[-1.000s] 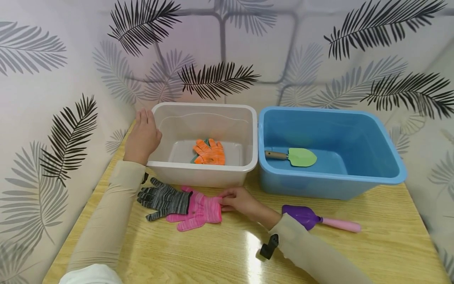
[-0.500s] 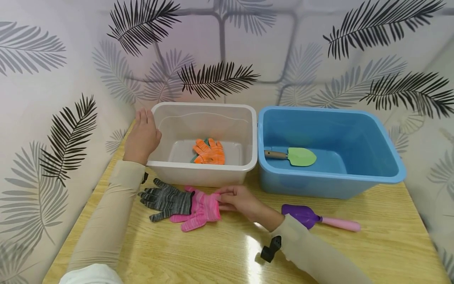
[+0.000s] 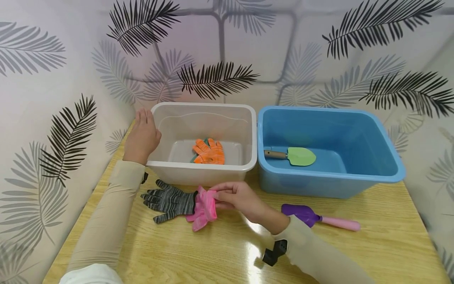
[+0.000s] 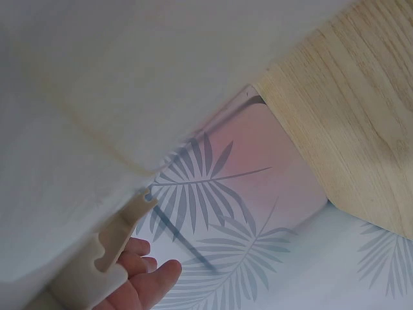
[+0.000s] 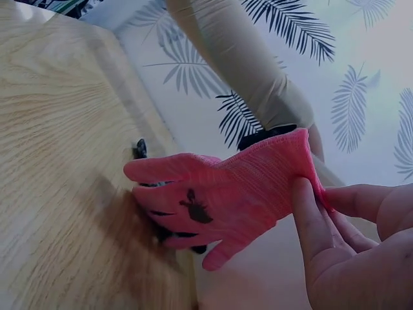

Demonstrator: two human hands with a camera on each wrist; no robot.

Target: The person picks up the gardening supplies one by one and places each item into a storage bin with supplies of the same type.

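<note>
My right hand point(image 3: 241, 199) pinches the cuff of a pink knit glove point(image 3: 205, 208) between thumb and fingers. In the right wrist view the glove point(image 5: 226, 194) hangs from the fingertips, palm side showing a dark print. The glove's fingers lie close to a grey-and-black striped glove point(image 3: 170, 202) flat on the table. My left hand point(image 3: 142, 136) grips the left rim of the white bin point(image 3: 198, 173); its fingertips show beside the bin's outer wall in the left wrist view. An orange glove point(image 3: 210, 153) with some green beneath lies inside this bin.
A blue bin point(image 3: 330, 178) stands right of the white one, holding a green hand trowel point(image 3: 300, 156) with a wooden handle. In front lies a purple scoop point(image 3: 300, 213) with a pink handle. Leaf-patterned cloth point(image 3: 220, 43) hangs behind the wooden table point(image 3: 191, 256).
My right hand has raised the pink glove's cuff and drawn it slightly up and left, folding the glove upward. The striped glove has slid a little right. The left hand stays put.
</note>
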